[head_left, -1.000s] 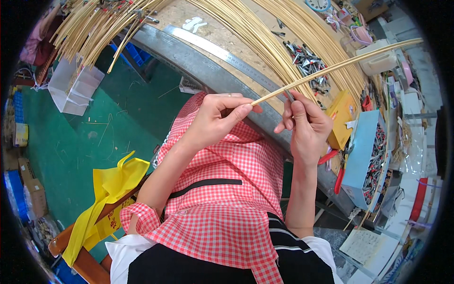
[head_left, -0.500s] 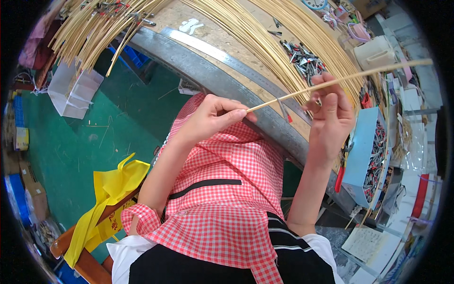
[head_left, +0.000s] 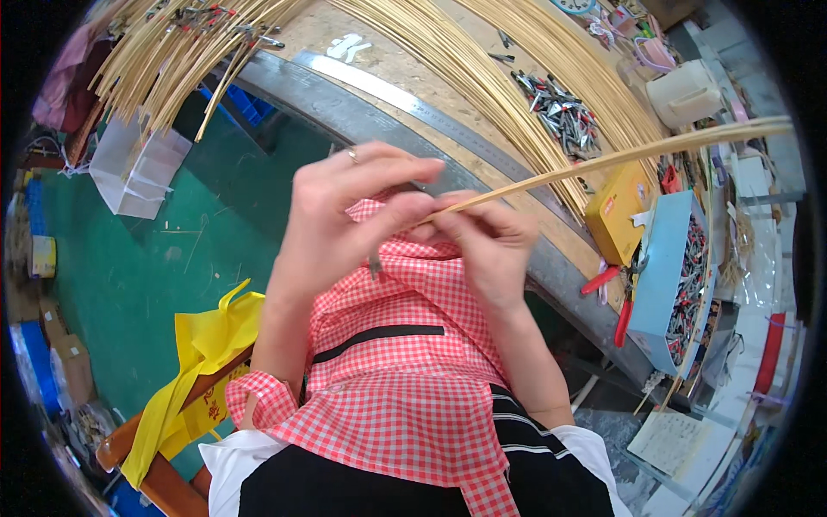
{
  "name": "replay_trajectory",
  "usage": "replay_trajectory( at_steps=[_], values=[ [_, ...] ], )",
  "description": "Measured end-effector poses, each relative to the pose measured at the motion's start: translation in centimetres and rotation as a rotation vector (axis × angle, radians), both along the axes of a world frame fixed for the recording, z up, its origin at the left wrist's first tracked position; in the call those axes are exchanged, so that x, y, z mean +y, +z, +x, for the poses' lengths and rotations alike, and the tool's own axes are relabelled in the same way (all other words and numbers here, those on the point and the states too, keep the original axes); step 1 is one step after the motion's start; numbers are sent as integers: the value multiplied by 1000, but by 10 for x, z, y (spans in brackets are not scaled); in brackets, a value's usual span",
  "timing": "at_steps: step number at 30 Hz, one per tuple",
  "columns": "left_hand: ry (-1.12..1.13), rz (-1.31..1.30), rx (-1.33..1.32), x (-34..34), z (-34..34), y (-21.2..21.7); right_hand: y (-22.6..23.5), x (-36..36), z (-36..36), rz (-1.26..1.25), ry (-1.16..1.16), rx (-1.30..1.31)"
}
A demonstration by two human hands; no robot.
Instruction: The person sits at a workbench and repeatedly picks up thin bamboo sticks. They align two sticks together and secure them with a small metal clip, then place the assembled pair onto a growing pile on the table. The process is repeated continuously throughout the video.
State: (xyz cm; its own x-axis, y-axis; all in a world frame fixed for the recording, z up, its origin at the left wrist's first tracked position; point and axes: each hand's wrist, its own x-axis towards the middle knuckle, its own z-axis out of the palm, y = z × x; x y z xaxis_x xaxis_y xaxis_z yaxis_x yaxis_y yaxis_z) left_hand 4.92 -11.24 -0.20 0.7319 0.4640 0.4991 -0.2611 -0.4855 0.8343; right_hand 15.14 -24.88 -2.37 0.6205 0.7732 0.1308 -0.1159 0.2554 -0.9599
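A thin bundle of bamboo strips (head_left: 603,161) runs from between my hands up to the right. My right hand (head_left: 500,246) pinches the strips close to their near end, thumb against fingers. My left hand (head_left: 336,220) is curled at that end, slightly blurred, with its thumb tip touching or almost touching the strips and its index finger reaching above them. Below the left palm pokes out a small grey metal piece (head_left: 376,264); its rest is hidden by the hand. Both hands are above my red checked apron (head_left: 405,379), at the bench's near edge.
Long bamboo strips (head_left: 448,73) lie across the bench beside a steel ruler (head_left: 388,99). Several small clips (head_left: 560,112) are heaped among them. To the right are a yellow box (head_left: 616,215), red-handled pliers (head_left: 624,319) and a blue box (head_left: 663,284) of clips. A yellow cloth (head_left: 202,345) drapes a wooden chair.
My right hand has moved down and left along the strips to their near end. My left hand has turned and risen, its fingers less tightly closed. A red-tipped clip on the strip is out of sight.
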Motion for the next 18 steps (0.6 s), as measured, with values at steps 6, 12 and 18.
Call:
replay_trajectory(
  at_steps=[6, 12, 18],
  values=[
    [85, 307, -67, -10, 0, -6, -22, 11, -20, 72, 31, -188],
    [140, 345, -45, -4, 0, -8, 7, -8, 12, -147, 68, -206],
    [75, 319, -29, -5, 0, -8, 39, -28, 46, 215, -205, -260]
  ],
)
